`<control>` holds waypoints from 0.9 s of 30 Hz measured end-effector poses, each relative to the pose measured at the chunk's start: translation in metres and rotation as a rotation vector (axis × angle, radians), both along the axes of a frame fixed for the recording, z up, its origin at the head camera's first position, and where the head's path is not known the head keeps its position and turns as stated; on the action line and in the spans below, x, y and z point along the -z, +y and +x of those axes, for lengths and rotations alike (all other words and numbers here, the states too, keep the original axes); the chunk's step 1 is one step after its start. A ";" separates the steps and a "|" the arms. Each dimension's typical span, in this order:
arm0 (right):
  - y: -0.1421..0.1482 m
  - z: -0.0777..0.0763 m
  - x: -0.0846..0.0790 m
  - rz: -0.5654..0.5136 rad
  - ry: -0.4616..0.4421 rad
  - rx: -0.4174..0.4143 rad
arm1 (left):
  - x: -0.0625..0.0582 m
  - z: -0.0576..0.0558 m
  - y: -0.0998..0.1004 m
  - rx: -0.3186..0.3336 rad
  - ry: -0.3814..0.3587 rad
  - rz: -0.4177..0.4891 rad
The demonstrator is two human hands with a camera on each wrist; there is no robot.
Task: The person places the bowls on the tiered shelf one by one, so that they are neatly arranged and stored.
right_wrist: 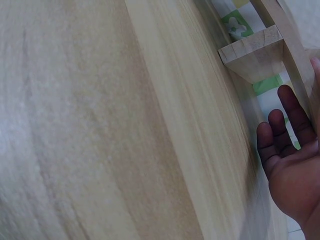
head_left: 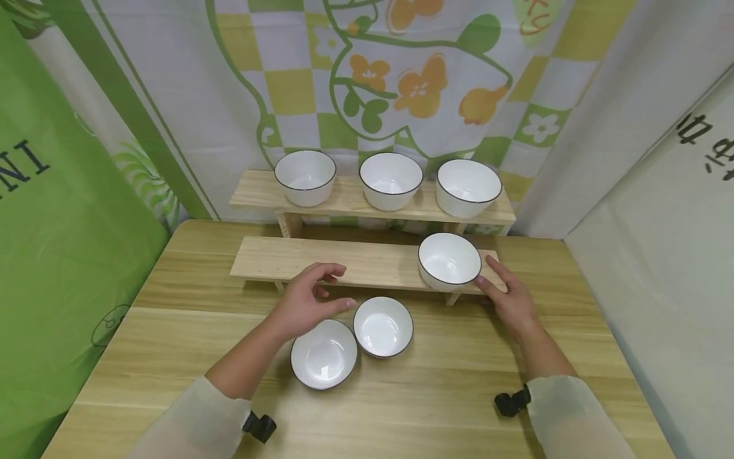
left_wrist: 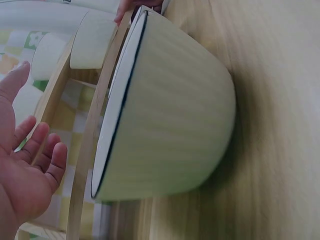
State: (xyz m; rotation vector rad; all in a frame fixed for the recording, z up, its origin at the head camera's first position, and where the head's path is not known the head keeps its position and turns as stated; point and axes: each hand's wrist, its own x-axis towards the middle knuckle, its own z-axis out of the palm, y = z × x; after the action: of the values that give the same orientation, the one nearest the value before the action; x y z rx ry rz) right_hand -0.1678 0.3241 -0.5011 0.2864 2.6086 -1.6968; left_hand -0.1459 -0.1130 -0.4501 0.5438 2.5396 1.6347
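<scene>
My right hand (head_left: 514,305) is at the right end of the lower wooden shelf (head_left: 338,258). Its thumb reaches the right side of a white, dark-rimmed bowl (head_left: 450,260) standing there; whether it touches is hard to tell. In the right wrist view, the fingers of that hand (right_wrist: 295,165) are loosely extended. Loosely bent and holding nothing, my left hand (head_left: 306,303) hovers above a white bowl (head_left: 323,357) on the table. A second bowl (head_left: 383,326) sits beside that one. The left wrist view shows a bowl (left_wrist: 170,110) close up, apart from the hand.
Along the upper wooden shelf (head_left: 350,197) stand a left bowl (head_left: 305,178), a middle bowl (head_left: 391,182) and a right bowl (head_left: 468,188). A patterned curtain (head_left: 292,89) hangs behind the shelves. Both shelves stand on the wooden table (head_left: 447,395).
</scene>
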 end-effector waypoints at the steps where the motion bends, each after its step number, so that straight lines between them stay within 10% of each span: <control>1: 0.000 0.000 0.000 -0.003 -0.001 0.002 | 0.001 0.001 -0.002 0.004 0.009 0.001; 21: 0.001 0.001 0.001 -0.004 0.001 0.007 | 0.013 0.022 -0.043 0.024 -0.017 0.007; 27: 0.000 0.000 0.000 -0.006 -0.004 -0.002 | 0.023 0.029 -0.055 0.125 -0.024 0.033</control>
State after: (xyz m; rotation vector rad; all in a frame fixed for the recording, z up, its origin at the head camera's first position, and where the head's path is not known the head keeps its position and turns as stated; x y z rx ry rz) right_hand -0.1675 0.3240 -0.5015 0.2874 2.6001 -1.7010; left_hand -0.1171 -0.1677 -0.4732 0.6672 2.4129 1.6325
